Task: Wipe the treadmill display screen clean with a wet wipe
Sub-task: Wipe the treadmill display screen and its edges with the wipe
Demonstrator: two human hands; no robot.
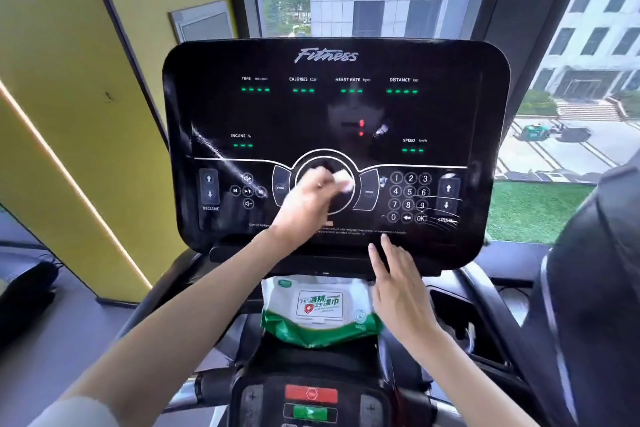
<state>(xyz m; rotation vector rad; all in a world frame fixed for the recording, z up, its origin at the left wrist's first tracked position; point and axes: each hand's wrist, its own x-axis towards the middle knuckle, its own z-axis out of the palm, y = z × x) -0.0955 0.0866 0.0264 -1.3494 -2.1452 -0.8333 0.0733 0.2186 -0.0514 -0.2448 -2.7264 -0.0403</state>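
Observation:
The black treadmill display screen fills the middle of the view, with green readouts and a round dial at its lower centre. My left hand presses a small white wet wipe against that dial. My right hand is flat with fingers apart, fingertips touching the lower edge of the console, holding nothing. Wet streaks show on the left side of the screen and near the number keypad.
A green and white pack of wet wipes sits on the shelf under the console. Below it are a red stop button and a green start button. A yellow wall stands left, windows behind, a dark handrail at right.

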